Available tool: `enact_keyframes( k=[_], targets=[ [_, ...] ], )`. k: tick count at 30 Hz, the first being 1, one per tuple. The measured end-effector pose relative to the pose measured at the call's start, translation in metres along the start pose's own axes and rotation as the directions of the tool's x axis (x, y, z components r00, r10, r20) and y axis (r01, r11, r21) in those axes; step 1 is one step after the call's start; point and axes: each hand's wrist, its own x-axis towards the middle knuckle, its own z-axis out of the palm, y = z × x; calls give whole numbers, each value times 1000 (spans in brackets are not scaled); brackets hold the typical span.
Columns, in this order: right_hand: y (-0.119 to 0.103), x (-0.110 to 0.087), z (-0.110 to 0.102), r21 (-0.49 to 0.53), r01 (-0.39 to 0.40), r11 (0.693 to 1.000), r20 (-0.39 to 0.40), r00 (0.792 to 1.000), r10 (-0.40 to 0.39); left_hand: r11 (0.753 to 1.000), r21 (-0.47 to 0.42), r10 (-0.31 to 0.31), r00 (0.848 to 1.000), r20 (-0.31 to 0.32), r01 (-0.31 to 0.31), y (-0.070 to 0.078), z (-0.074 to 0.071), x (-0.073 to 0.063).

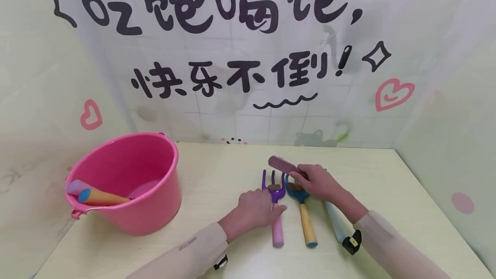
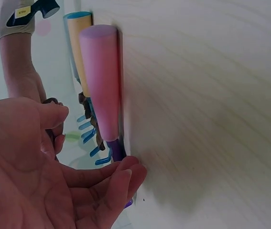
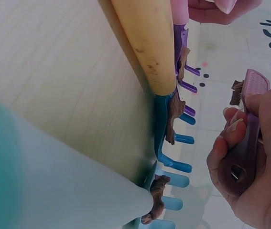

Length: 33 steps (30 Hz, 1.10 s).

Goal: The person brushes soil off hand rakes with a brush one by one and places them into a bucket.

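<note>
My right hand [image 1: 318,182] grips the handle of a purple-brown brush [image 1: 281,165], whose head points left above the fork tines. A brown clump [image 3: 237,92] shows at its bristles. My left hand [image 1: 253,210], fingers loosely bent and thumb apart, has its fingertips right at the neck of a purple garden fork [image 1: 277,227] with a pink handle. Beside that lies a dark-blue fork [image 1: 306,225] with a yellow handle. A light-blue fork [image 1: 335,221] is partly hidden below my right forearm. Brown pieces [image 3: 176,117] cling to the forks' heads.
A pink bucket [image 1: 162,201] stands at the table's left. Inside it lean a tool with a yellow handle [image 1: 104,198] and one with a pinkish-purple handle [image 1: 74,187]. A printed sheet [image 1: 232,124] hangs behind the pale wooden table [image 1: 217,165].
</note>
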Motion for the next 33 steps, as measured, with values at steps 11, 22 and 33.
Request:
enact_keyframes(
  k=[11,22,33],
  targets=[
    [1,2,1,-3,28,1000,-15,999,-28,987,160,21,1000,21,-24,13,11,19],
    [0,3,2,15,39,999,-9,999,-39,962,270,-31,999,23,24,17,21,25],
    [1,1,4,6,40,999,-16,999,-40,974,226,-27,999,43,16,13,26,25]
  ],
)
